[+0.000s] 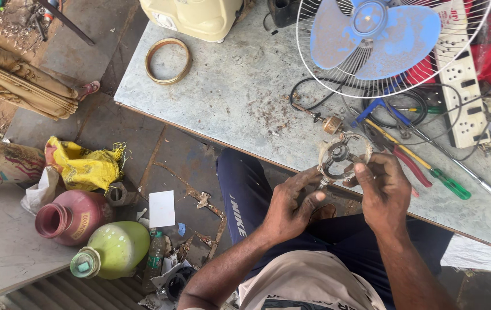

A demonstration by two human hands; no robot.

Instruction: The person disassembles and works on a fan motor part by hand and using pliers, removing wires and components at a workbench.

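Note:
Both hands hold a round metal motor housing part (342, 155) just above the near edge of the grey worktable (239, 97). My left hand (291, 206) grips its lower left rim from below. My right hand (384, 185) pinches its right rim with thumb and fingers. The part is a ring-shaped shell with a small hub in its centre. A thin shaft with a brass-coloured piece (331, 124) lies on the table just behind it. My legs in dark trousers are under the table edge.
A fan with blue blades and a white wire guard (391, 40) lies at the back right. Red-handled pliers (409, 163), a green screwdriver (449, 183), a white power strip (463, 86) and a brass ring (168, 60) are on the table. Jugs (113, 250) and a yellow sack (84, 166) sit on the floor at left.

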